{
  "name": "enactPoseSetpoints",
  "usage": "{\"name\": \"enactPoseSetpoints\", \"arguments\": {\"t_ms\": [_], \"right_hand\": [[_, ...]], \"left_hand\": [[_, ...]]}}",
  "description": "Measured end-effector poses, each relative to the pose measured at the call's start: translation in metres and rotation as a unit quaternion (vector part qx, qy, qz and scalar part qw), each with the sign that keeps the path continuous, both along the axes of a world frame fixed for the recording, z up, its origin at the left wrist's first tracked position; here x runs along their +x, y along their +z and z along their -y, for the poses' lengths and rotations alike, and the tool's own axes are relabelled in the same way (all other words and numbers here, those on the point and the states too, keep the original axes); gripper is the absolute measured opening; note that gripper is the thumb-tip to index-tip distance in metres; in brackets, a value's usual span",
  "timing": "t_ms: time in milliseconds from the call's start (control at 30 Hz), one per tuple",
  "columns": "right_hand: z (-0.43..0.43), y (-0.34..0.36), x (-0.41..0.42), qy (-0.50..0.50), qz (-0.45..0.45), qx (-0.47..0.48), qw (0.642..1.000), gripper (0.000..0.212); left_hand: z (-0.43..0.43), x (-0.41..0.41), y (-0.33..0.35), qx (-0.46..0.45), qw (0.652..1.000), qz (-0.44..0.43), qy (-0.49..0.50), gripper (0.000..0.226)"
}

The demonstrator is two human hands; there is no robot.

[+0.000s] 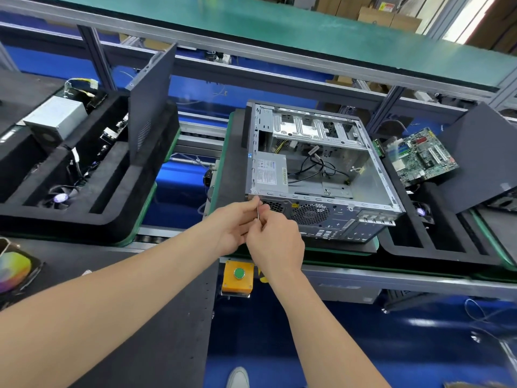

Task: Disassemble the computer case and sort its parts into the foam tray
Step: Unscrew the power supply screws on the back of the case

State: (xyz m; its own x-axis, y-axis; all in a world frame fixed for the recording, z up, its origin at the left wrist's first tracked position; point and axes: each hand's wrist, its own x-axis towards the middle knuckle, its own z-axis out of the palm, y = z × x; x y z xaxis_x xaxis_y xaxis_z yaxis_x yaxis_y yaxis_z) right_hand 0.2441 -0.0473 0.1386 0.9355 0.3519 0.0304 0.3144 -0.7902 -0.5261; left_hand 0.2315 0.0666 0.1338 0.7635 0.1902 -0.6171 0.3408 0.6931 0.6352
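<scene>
An open computer case [375, 175] lies on its side in the middle of the conveyor, its rear panel facing me. Inside sit a grey power supply [270, 170] and loose black cables [316, 166]. Both hands meet at the case's near left rear corner. My right hand [275, 240] grips a thin metal screwdriver shaft [258, 214], whose tip points up at that corner. My left hand [237, 222] pinches the shaft near its tip. To the right stands a black foam tray [447, 247] holding a green motherboard [422, 156] and a small fan [421, 211].
Another foam tray [112, 197] on the left holds a power supply [56, 117], a fan and cables, with a dark side panel [151, 105] leaning in it. A dark panel [481, 158] leans at far right. A yellow box with a green button [238, 275] sits at the conveyor's front edge.
</scene>
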Motion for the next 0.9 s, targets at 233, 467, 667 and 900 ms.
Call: {"name": "enactPoseSetpoints", "arguments": {"t_ms": [233, 467, 667, 900], "right_hand": [[0.003, -0.006, 0.003, -0.013, -0.015, 0.026, 0.999, 0.026], [0.011, -0.011, 0.007, -0.086, -0.473, 0.436, 0.761, 0.023], [0.021, -0.015, 0.008, -0.032, -0.705, 0.617, 0.346, 0.033], [0.011, -0.019, 0.01, -0.043, -0.64, 0.597, 0.482, 0.023]], "left_hand": [[0.01, 0.002, -0.004, 0.001, 0.999, 0.001, 0.052, 0.028], [0.015, 0.001, 0.003, 0.009, 0.998, -0.005, 0.068, 0.034], [0.012, 0.001, 0.0, -0.063, 0.997, 0.01, 0.045, 0.027], [0.0, -0.003, -0.002, -0.052, 0.997, 0.021, 0.044, 0.023]]}}
